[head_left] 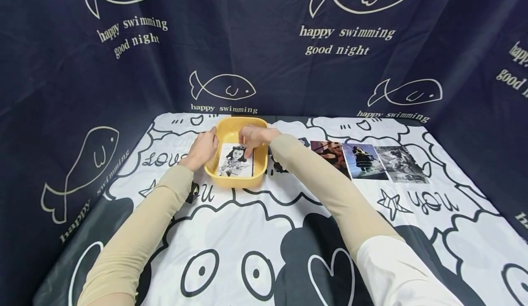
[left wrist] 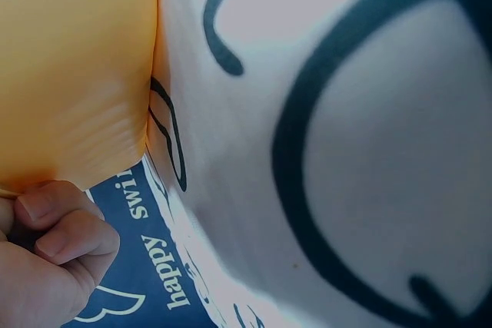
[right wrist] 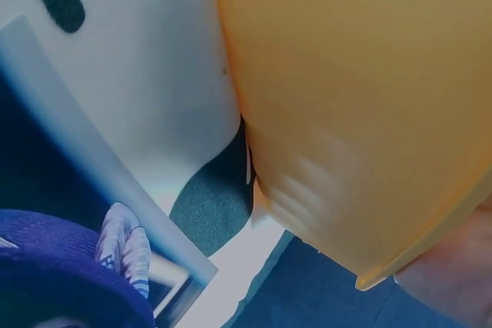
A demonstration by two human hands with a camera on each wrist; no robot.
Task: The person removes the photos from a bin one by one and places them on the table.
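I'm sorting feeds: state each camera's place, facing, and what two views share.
On head: faces forward and down at the yellow tub; both arms, left hand and right hand show.
On left wrist: faces tub's outer wall; left hand partly shows, lower left.
On right wrist: faces tub's outer wall; right hand partly shows, lower right.
Wrist views share tub and cloth.

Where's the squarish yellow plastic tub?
In the head view, the tub is just left of centre, between the left hand and the row of rectangular photo prints.
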